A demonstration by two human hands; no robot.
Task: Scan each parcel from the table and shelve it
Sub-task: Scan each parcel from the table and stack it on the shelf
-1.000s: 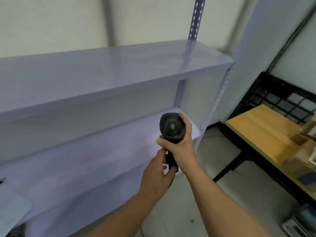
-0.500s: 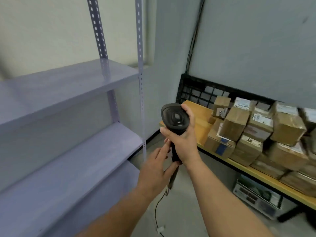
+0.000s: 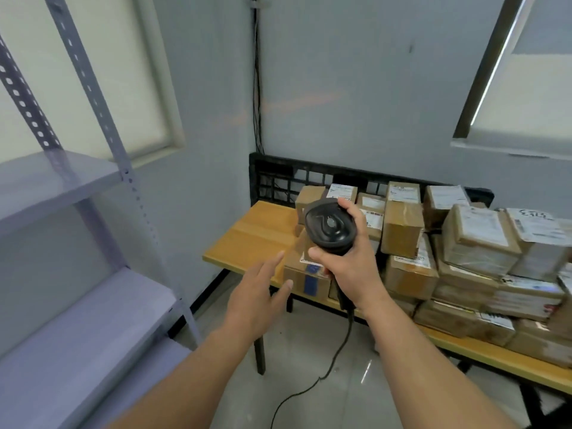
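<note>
The right hand (image 3: 356,267) is clamped around the scanner (image 3: 330,228), window turned away toward the parcels (image 3: 458,258) stacked on the wooden surface (image 3: 247,239). The left hand (image 3: 257,297), fingers spread and holding nothing, reaches toward the nearest parcel (image 3: 305,278), probably to lift it for scanning.

Both bare forearms enter from the lower edge and reach forward. The right hand (image 3: 349,267) is raised at centre, wrist slightly bent, its fingers closed around the handle of a scanner (image 3: 330,226); the thumb lies across the front of the handle below the head, and one fingertip rests on the top of the head. The left hand (image 3: 258,297) sits lower and just left of the right, back facing the camera, fingers extended and loosely spread, thumb angled to the right. It holds nothing and touches neither the scanner nor the right hand.
</note>
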